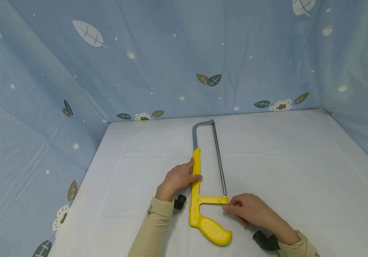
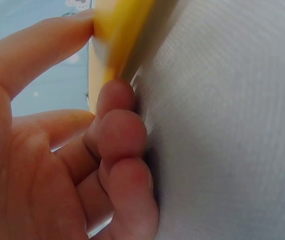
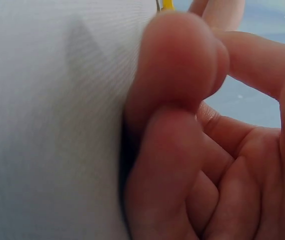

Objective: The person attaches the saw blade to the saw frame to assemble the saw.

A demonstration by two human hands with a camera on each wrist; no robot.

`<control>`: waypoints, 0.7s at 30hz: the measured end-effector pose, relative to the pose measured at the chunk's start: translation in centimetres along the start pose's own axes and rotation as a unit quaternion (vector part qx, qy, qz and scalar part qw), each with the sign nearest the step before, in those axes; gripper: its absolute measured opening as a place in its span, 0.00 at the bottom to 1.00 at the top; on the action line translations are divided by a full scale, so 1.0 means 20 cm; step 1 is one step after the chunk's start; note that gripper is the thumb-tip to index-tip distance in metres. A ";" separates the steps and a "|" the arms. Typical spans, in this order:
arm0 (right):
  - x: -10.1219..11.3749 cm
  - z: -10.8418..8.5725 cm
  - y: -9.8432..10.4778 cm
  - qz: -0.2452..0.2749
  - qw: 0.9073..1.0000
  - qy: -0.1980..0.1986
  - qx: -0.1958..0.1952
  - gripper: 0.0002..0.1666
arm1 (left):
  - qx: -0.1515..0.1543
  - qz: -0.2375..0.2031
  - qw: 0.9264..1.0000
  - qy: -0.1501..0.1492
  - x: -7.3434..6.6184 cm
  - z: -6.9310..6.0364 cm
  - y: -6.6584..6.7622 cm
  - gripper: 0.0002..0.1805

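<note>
A hacksaw with a yellow frame and handle [image 1: 215,231] lies on the white cloth, its grey front end pointing away and its blade side on the right. My left hand [image 1: 178,177] grips the yellow back bar, with the thumb across it. In the left wrist view, the yellow bar [image 2: 127,35] is blurred between thumb and fingers of the left hand [image 2: 82,150]. Beside the lower blade corner is my right hand [image 1: 251,210], thumb and index finger close together; whether they pinch a small part is hidden. Curled fingers of the right hand [image 3: 182,110] rest near the cloth.
The white cloth [image 1: 299,160] covers the tabletop. Blue patterned curtains [image 1: 171,60] stand behind it and along both sides. A black wrist device [image 1: 180,202] sits by the left wrist, another black device [image 1: 265,241] by the right wrist.
</note>
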State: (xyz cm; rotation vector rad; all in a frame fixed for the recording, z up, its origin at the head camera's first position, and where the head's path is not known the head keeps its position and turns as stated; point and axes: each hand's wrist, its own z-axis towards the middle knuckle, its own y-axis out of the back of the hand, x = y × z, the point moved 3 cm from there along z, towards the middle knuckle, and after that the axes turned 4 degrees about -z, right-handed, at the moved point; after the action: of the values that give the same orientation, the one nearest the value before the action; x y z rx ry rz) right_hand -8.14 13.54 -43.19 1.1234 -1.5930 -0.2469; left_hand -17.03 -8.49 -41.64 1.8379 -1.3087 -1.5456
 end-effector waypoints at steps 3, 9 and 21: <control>0.00 0.00 0.00 -0.004 1.000 0.008 -0.001 0.21 | 0.000 0.001 1.000 -0.001 0.00 0.00 0.00 0.43; -0.01 0.00 0.01 0.006 1.000 0.030 0.006 0.18 | 0.002 -0.002 1.000 -0.003 0.00 0.00 0.00 0.43; -0.03 0.01 0.01 0.078 0.997 0.008 0.006 0.19 | 0.003 -0.002 1.000 -0.002 0.00 0.00 0.01 0.43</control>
State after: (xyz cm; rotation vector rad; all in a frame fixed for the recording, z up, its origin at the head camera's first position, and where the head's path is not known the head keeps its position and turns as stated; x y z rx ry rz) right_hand -8.47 14.06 -43.47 1.0023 -1.6609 -0.1261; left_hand -17.11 -8.52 -41.55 1.8439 -1.3138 -1.5499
